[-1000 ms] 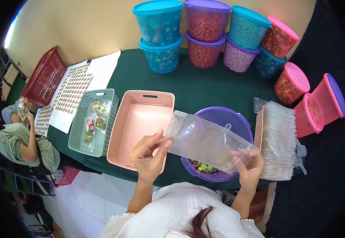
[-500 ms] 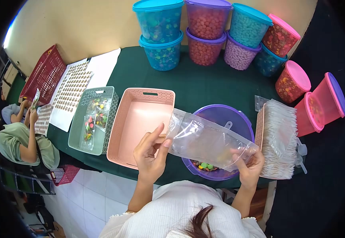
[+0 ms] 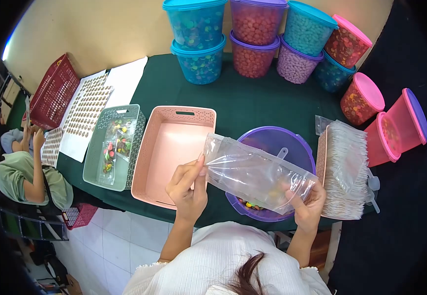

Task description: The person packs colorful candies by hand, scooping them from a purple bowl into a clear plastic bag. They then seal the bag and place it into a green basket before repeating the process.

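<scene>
A clear plastic bag [image 3: 252, 169] is stretched between my two hands, over the purple tub [image 3: 257, 135]. My left hand [image 3: 189, 187] pinches its left end between thumb and fingers. At the opposite end, my right hand [image 3: 308, 204] grips the bag, the thumb showing through or against the plastic. Behind the bag, the tub holds colourful candies [image 3: 250, 203] and a scoop whose handle [image 3: 282, 153] leans on the inner wall; much of this is hidden. Left of the tub stands a pink basket [image 3: 171, 142], close behind my left hand.
A green basket [image 3: 91, 162] holds filled candy packets [image 3: 109, 155]. On the right, a stack of clear bags [image 3: 346, 172] fills a narrow basket, with scoops [image 3: 373, 183] beside it. Lidded candy tubs [image 3: 201, 64] line the back. Sticker sheets [image 3: 88, 108] and a person [image 3: 34, 177] are at left.
My left fingers have closed onto the bag's left end, which now has creases drawn toward the pinch. At far left, the other person's hands have shifted.
</scene>
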Available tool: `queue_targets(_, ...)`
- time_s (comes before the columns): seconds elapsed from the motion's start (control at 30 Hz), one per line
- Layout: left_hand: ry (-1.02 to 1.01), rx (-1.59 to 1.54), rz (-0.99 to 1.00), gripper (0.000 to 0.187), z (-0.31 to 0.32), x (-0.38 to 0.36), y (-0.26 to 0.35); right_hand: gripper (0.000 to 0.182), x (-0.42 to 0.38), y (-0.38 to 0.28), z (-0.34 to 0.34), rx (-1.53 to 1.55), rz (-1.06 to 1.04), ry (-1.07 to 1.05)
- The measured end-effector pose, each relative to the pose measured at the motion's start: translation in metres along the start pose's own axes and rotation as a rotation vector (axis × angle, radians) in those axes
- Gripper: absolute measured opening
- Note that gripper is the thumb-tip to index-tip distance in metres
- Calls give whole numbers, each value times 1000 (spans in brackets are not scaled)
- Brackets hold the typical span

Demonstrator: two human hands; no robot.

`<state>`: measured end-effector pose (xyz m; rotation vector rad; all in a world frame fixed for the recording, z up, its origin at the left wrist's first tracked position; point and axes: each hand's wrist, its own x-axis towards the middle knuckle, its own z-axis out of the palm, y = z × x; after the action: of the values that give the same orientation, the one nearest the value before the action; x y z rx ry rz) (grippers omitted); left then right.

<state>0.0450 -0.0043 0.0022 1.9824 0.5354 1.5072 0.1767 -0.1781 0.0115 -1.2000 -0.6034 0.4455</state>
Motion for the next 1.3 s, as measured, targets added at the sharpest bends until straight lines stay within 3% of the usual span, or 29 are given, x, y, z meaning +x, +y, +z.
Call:
queue_targets(0.17,-25,-69,2,18,-1,-2,-4,16,0,0,1,20,30,12)
queue_targets(0.23,-117,-188,-180,5,-2,1,-1,16,0,1,-1,23,32,13)
queue_targets(0.27,-118,-188,-180,5,-2,3,0,15,-1,2,-3,26,34,13)
queue_targets(0.33,-150,-563,-363,7,0,9,1,15,-1,3,-7,33,38,-6)
queue_targets(0.47,-273,-570,-449,12,-9,9,-3,13,-2,0,-11,42,74,-77)
queue_targets(0.53,-425,-379,-414,11,-14,8,-12,12,-2,0,-10,50,63,-101)
queue_targets(0.67,-415,-368,-451,13,-14,13,-7,11,0,0,-7,-45,44,-95)
queue_targets(0.87,-335,-484,-330,14,-18,11,-8,12,8,1,-15,-61,55,-96)
queue_targets(0.93,-281,-141,-186,12,-19,9,-10,12,10,1,-15,-49,32,-112)
queue_targets(0.97,-283,-142,-185,12,-19,11,-8,13,10,0,-13,-85,10,-106)
queue_targets(1.07,-322,-125,-236,8,-21,15,-5,15,8,-7,-7,-146,-47,-117)
queue_targets(1.13,-335,-244,-407,5,-18,15,-7,17,7,-8,-6,-171,-86,-133)
queue_targets(1.2,-336,-288,-455,5,-17,15,-5,18,7,-8,-5,-281,-242,-190)
queue_targets(1.3,-350,-396,-538,7,-20,15,-2,18,4,-3,-8,-171,-135,-149)
